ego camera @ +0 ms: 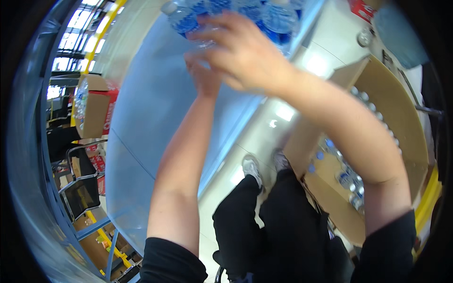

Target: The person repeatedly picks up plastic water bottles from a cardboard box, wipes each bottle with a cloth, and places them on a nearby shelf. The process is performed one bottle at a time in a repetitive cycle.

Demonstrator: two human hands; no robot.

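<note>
At the far end of a blue-topped table (155,106), several clear plastic water bottles (279,17) with blue labels stand close together. One bottle (182,19) with a white cap tilts at the left of this group. My right hand (240,53) is blurred, its fingers spread over the lower end of the tilted bottle; whether it grips the bottle does not show. Just beneath it is my left hand (205,76), raised over the table. The right hand covers most of its fingers, so what it holds is hidden.
To my right stands an open cardboard box (332,184) with several plastic bottles (348,178) inside. A chair (79,191) and a red-and-brown carton (97,106) of bottles are beyond the table's left edge. Part of another person (400,35) shows at upper right.
</note>
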